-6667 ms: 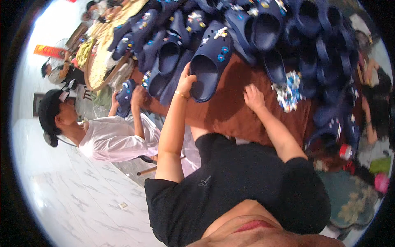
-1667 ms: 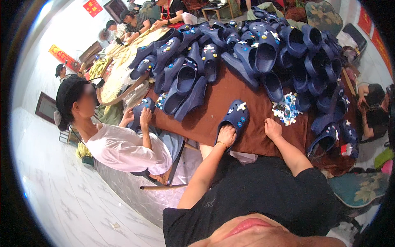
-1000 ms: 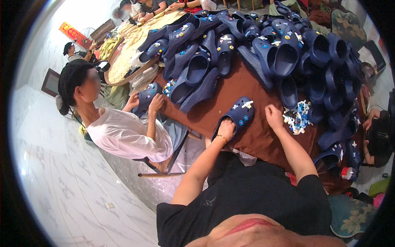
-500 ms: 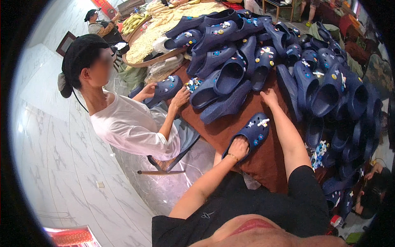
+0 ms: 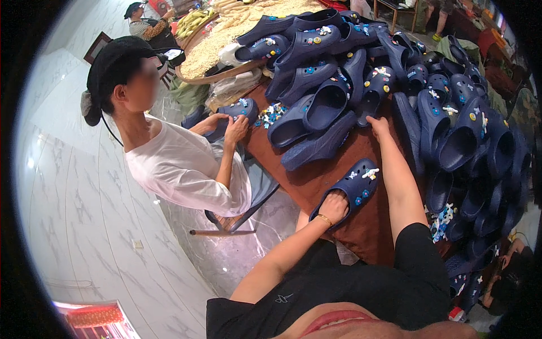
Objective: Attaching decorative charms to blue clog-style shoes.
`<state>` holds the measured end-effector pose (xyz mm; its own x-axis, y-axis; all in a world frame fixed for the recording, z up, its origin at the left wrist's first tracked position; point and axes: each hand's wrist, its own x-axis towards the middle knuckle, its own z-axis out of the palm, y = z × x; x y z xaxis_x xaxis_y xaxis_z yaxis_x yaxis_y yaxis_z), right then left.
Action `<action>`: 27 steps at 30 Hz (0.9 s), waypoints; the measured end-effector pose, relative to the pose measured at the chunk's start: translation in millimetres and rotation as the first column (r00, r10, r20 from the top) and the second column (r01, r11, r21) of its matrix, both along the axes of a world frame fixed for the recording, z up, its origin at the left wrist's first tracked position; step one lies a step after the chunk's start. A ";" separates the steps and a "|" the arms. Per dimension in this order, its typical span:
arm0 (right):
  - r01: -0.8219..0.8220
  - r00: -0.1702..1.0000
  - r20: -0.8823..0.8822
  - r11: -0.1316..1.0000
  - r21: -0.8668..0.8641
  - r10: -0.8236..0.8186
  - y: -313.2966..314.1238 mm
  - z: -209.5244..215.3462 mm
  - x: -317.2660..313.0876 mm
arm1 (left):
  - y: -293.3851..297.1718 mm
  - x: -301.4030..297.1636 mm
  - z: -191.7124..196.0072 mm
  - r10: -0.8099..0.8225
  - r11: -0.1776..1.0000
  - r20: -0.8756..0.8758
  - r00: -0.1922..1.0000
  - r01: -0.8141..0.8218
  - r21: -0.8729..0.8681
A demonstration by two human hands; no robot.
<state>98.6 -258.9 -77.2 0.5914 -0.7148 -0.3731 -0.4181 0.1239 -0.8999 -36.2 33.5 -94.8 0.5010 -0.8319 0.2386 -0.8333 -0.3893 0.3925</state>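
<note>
My left hand (image 5: 334, 206) is pushed into the opening of a navy clog (image 5: 357, 182), its fingertips hidden inside. White and blue charms sit in the holes of that clog's upper. With the arm stretched forward, my right hand (image 5: 380, 126) pinches the heel edge of another decorated clog (image 5: 377, 85) at the near side of the pile. Beside that one, undecorated clogs (image 5: 319, 144) lie tilted on the brown cloth (image 5: 305, 182). To the left a co-worker's hands (image 5: 236, 127) hold a clog (image 5: 246, 108) by its charm-covered front.
Navy clogs (image 5: 463, 133) are heaped along the right. Small loose charms lie in one pile (image 5: 271, 114) near the co-worker and another (image 5: 443, 220) by my right arm. Behind stands a round tray (image 5: 197, 79) of pale kernels. A second person (image 5: 148, 28) is farther back.
My right hand has moved onto the heel of the decorated clog. The co-worker's right hand has shifted from the charm pile to the held clog. My left hand stays inside its clog.
</note>
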 end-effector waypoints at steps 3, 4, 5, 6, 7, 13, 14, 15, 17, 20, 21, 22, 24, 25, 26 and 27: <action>0.040 0.999 0.020 0.998 -0.038 -0.039 -8.3 -15.1 3.9 | 0.6 -0.4 3.3 -0.011 0.999 -0.007 1.000 0.012 0.041; 0.124 0.992 0.030 0.959 -0.254 -0.120 -61.5 -44.0 -10.1 | -19.9 -5.5 5.2 -0.062 0.996 -0.015 0.998 0.063 0.070; 0.170 0.985 0.041 0.880 -0.443 -0.170 -91.2 -61.2 -25.1 | -30.5 -9.4 5.5 -0.085 0.989 -0.023 0.996 0.087 0.116; 0.166 0.985 0.035 0.884 -0.437 -0.168 -85.8 -61.8 -28.1 | -28.5 -8.0 4.9 -0.081 0.991 -0.024 0.996 0.083 0.109; 0.167 0.985 0.027 0.876 -0.453 -0.173 -72.7 -52.4 -26.6 | -25.2 -4.2 5.7 -0.068 0.991 -0.027 0.997 0.071 0.117; 0.112 0.983 0.165 0.969 -0.222 -0.076 30.7 69.1 -101.3 | -9.1 5.4 -9.4 0.000 0.998 0.165 0.986 0.011 -0.066; 0.062 0.975 0.219 0.989 -0.136 -0.031 38.5 78.5 -124.2 | -13.4 10.0 -10.1 -0.039 0.999 0.135 0.990 0.033 0.041; 0.013 0.963 0.271 0.999 -0.048 0.000 48.2 87.1 -152.0 | -19.0 15.5 -4.8 -0.082 0.986 0.097 0.992 0.067 0.150; -0.008 0.962 0.273 1.000 0.000 0.008 71.2 97.0 -202.0 | -30.5 34.6 3.2 -0.187 0.940 0.153 0.970 0.131 0.316; -0.123 0.943 0.322 0.985 0.118 0.080 101.4 79.8 -269.1 | -40.7 60.7 0.8 -0.185 0.871 0.102 0.977 0.114 0.478; -0.105 0.954 0.294 0.982 0.159 0.055 116.6 74.7 -286.2 | -29.4 70.2 -14.1 -0.143 0.900 0.178 0.974 0.053 0.433; -0.116 0.958 0.281 0.974 0.192 0.059 124.4 68.4 -309.8 | -32.9 66.8 5.0 -0.225 0.861 0.139 0.964 0.131 0.491; -0.112 0.973 0.227 0.960 0.257 0.053 153.7 58.9 -341.5 | -15.8 52.0 22.9 -0.094 0.970 0.073 0.993 0.075 0.232; -0.094 0.983 0.176 0.956 0.278 0.045 162.9 50.1 -349.8 | -3.2 41.7 19.9 -0.015 1.000 0.041 0.999 0.015 0.003; -0.132 0.991 0.006 0.966 0.224 0.134 159.5 29.8 -357.8 | -0.6 21.4 32.4 0.059 0.997 -0.030 0.998 -0.060 -0.045; -0.213 0.958 -0.155 0.960 0.184 0.242 162.3 13.3 -361.9 | 8.4 12.9 27.6 0.102 0.987 -0.020 0.995 -0.104 -0.121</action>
<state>-263.3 -96.6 -63.8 0.6464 -0.4895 -0.5853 -0.6009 0.1461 -0.7858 -23.3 41.9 -67.2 0.5866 -0.7409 0.3270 -0.7852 -0.4215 0.4537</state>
